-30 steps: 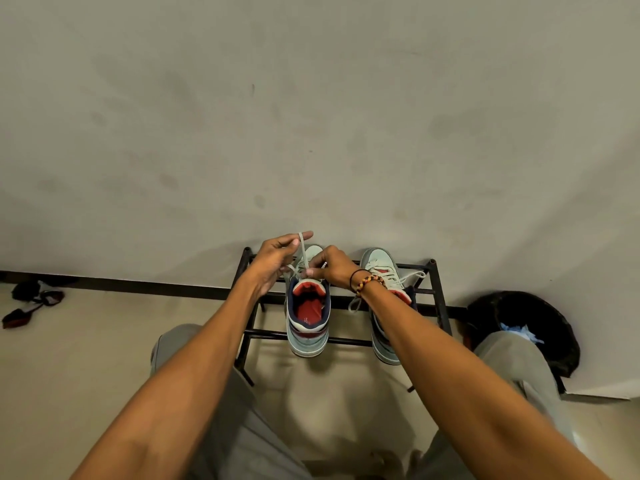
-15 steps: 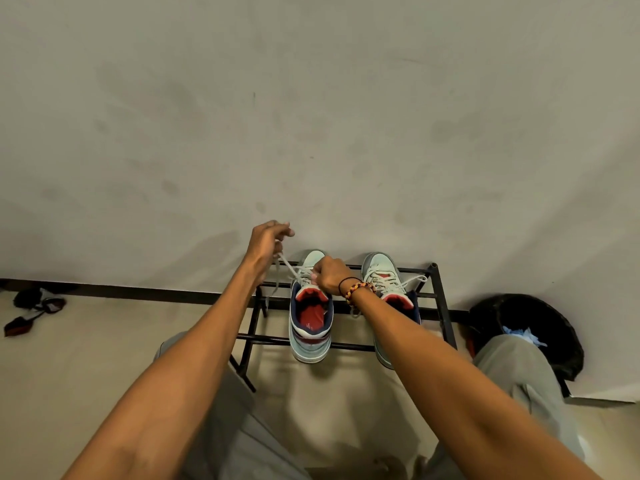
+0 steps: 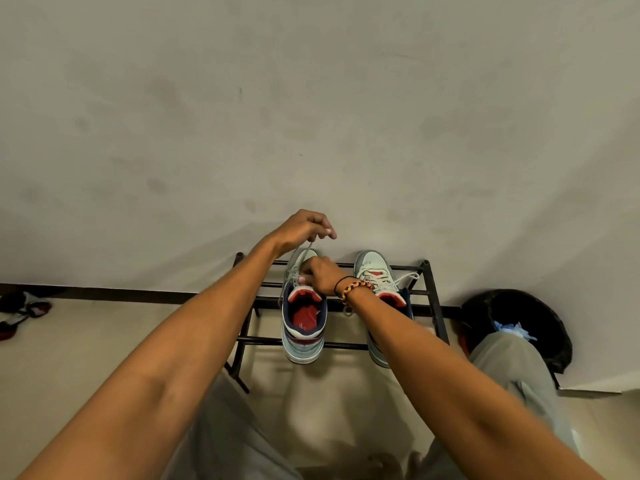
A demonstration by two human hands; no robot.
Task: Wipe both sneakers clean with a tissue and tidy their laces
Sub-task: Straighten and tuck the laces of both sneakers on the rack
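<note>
Two pale mint sneakers with red insoles stand side by side on a black metal shoe rack point(image 3: 431, 299), toes toward the wall. My left hand point(image 3: 304, 230) pinches a white lace point(image 3: 300, 258) of the left sneaker point(image 3: 304, 327) and holds it taut above the toe. My right hand point(image 3: 320, 273), with a beaded bracelet at the wrist, grips the laces at that shoe's tongue. The right sneaker point(image 3: 375, 271) sits partly behind my right forearm, its laces lying loose to the right. No tissue is visible in either hand.
A black bin point(image 3: 533, 317) with a blue crumpled item inside stands right of the rack. Dark straps or footwear point(image 3: 20, 310) lie on the floor at far left. The plain wall rises directly behind the rack. My knees in grey trousers frame the foreground.
My left hand moved right and now holds the lace above the left sneaker's toe. My right hand stayed at the tongue. The camera tilted slightly.
</note>
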